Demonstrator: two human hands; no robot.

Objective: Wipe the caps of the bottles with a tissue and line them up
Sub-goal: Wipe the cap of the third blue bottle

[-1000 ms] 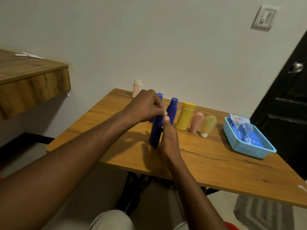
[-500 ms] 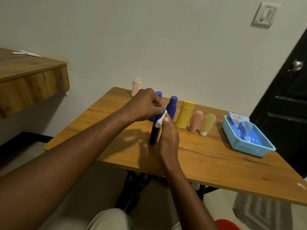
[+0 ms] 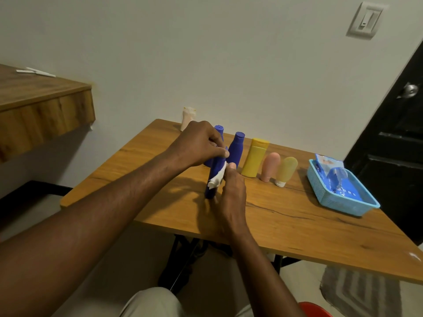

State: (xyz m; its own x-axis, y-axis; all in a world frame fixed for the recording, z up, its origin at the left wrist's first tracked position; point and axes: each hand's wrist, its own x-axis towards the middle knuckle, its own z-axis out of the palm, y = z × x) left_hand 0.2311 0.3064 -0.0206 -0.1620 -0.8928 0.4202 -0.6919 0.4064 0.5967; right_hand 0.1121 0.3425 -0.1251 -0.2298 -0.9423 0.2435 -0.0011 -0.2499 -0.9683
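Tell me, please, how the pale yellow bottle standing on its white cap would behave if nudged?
The pale yellow bottle stands on its narrow white cap, wider above, so it would probably tip easily. Its rounded body suggests it might roll once down. It looks like soft plastic, likely light.

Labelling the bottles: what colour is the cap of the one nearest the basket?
White; the cap sits at the bottom of that pale yellow bottle, head view.

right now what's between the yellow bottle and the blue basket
Head view: two small bottles stand there, a pink one beside the yellow bottle, then a pale yellow one nearer the basket.
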